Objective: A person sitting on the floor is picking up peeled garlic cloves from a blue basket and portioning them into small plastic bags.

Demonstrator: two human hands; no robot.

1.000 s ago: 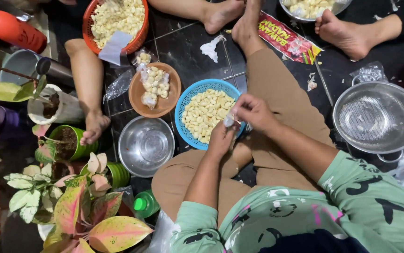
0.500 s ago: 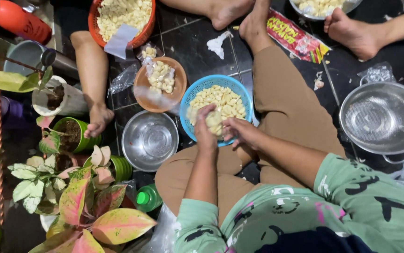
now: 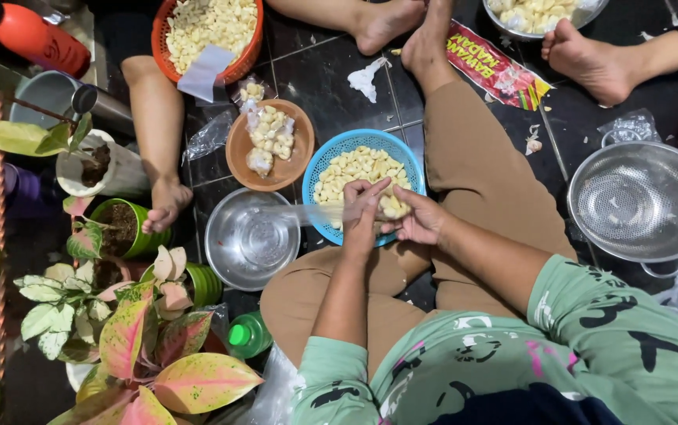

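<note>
A blue plastic basket [image 3: 331, 161] of peeled garlic cloves stands on the dark floor in front of my crossed legs. Both hands meet over its near edge. My left hand [image 3: 362, 211] pinches a small clear plastic bag [image 3: 311, 213] whose blurred end stretches out to the left. My right hand [image 3: 420, 223] curls around the other end, where a lump of cloves shows between the two hands.
A brown bowl [image 3: 238, 153] holds small packed bags of cloves, and beside it stands an empty steel bowl [image 3: 252, 240]. A steel colander [image 3: 642, 201] sits at the right, an orange basket [image 3: 246, 59] of cloves at the top. Other people's legs and feet [image 3: 167, 206] and potted plants [image 3: 130, 338] crowd the left.
My hands dropped from above the basket's right side to its near edge. The bag's end is now pulled out to the left.
</note>
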